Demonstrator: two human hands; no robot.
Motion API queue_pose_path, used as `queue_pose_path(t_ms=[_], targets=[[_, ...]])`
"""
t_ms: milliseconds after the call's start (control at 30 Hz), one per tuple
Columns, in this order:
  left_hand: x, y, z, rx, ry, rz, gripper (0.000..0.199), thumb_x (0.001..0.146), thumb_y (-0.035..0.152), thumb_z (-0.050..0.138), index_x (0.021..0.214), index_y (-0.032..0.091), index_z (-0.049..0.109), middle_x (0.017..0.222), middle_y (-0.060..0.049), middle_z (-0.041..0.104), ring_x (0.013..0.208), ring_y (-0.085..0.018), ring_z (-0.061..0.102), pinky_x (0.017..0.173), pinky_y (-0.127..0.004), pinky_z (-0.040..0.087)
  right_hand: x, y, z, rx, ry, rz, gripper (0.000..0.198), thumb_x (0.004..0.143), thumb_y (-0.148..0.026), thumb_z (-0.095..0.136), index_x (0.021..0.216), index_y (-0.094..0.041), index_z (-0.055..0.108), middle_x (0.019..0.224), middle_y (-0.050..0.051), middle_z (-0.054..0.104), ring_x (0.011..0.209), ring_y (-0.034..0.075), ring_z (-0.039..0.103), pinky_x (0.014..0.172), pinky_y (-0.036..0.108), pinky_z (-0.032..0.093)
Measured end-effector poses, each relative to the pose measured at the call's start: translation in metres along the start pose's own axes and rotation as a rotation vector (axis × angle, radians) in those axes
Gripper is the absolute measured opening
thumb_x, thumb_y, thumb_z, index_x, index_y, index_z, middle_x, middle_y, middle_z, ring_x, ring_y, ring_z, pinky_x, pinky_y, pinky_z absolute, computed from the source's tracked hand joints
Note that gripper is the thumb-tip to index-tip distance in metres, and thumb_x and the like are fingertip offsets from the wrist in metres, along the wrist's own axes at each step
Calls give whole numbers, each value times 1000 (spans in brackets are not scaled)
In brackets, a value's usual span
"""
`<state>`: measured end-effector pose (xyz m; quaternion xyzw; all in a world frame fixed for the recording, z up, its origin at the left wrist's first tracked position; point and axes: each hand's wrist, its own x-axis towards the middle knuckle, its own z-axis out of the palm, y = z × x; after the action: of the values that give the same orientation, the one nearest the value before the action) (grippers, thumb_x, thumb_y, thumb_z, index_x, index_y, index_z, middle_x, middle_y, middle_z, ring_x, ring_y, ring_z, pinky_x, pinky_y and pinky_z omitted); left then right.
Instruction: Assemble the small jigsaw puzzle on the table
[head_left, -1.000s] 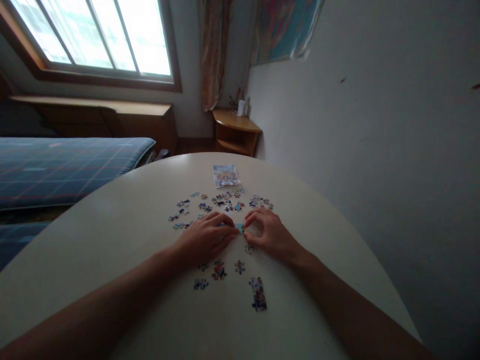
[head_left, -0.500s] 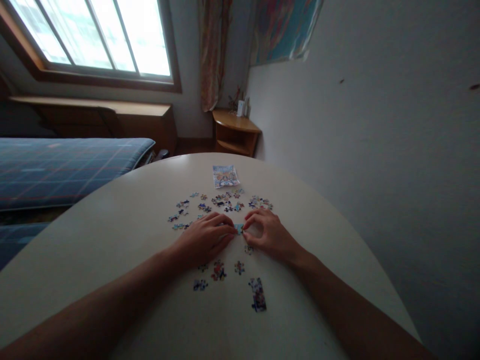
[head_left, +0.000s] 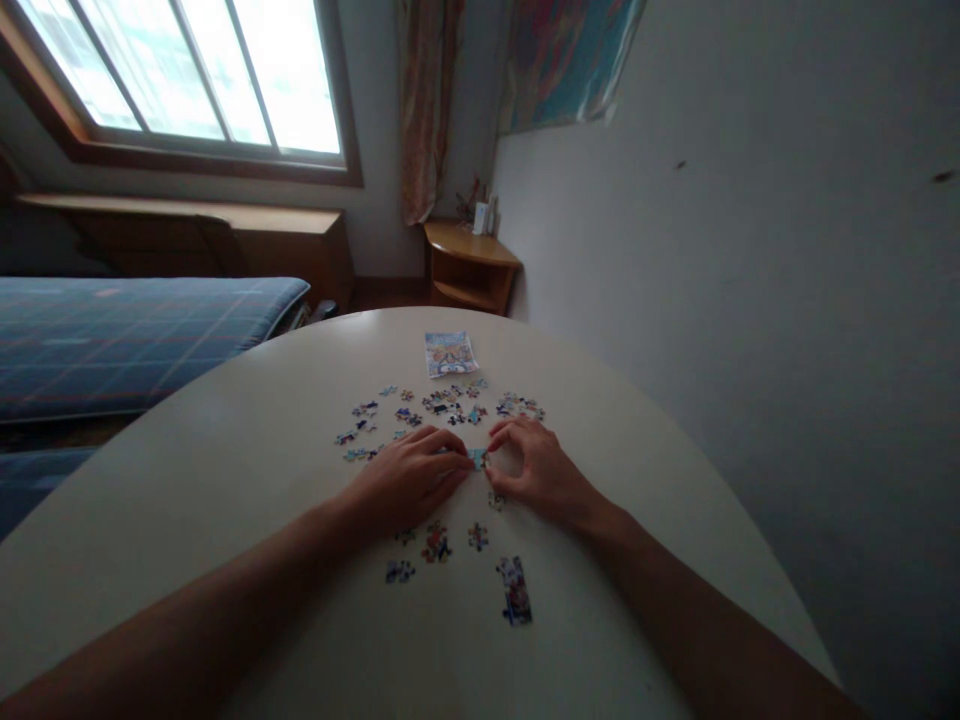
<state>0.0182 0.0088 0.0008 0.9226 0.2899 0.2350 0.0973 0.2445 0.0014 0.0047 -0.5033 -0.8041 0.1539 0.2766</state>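
Between my two hands a light-blue jigsaw puzzle piece (head_left: 478,458) lies at the table's middle. My left hand (head_left: 420,465) is closed on its left end, thumb and fingers pinched together. From the other side my right hand (head_left: 532,465) pinches its right edge, thumb and forefinger curved into a ring. Just below the right thumb sits a loose puzzle piece (head_left: 496,500). Nearer to me lie a reddish joined cluster (head_left: 436,543), a single piece (head_left: 478,537), a dark piece (head_left: 400,571) and a longer joined strip (head_left: 515,590). My left hand partly covers some pieces.
The round white table (head_left: 247,420) carries several scattered puzzle pieces (head_left: 446,403) beyond my hands, with another group (head_left: 520,405) to the right. A printed picture sheet (head_left: 450,354) lies behind them. A plaid mattress (head_left: 135,340) stands left; the wall (head_left: 750,300) runs along the right.
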Motion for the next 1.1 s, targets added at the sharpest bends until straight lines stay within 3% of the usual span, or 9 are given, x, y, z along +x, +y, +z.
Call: queue_pose_path(t_ms=[733, 1100], targets=[[0, -1, 1, -2, 10, 4, 23, 98, 22, 47, 110, 22, 67, 110, -7, 65, 100, -21, 59, 90, -38, 51, -1, 1, 0, -6, -14, -51, 8, 75, -20, 70, 81, -22, 65, 111, 6, 66, 111, 25, 58, 107, 48, 35], [0, -1, 1, -4, 14, 8, 23, 98, 24, 48, 109, 23, 67, 109, -7, 66, 100, -20, 59, 90, -37, 50, 0, 2, 0, 0, -4, -65, 10, 77, -20, 69, 85, -23, 65, 111, 5, 67, 110, 24, 59, 109, 48, 34]])
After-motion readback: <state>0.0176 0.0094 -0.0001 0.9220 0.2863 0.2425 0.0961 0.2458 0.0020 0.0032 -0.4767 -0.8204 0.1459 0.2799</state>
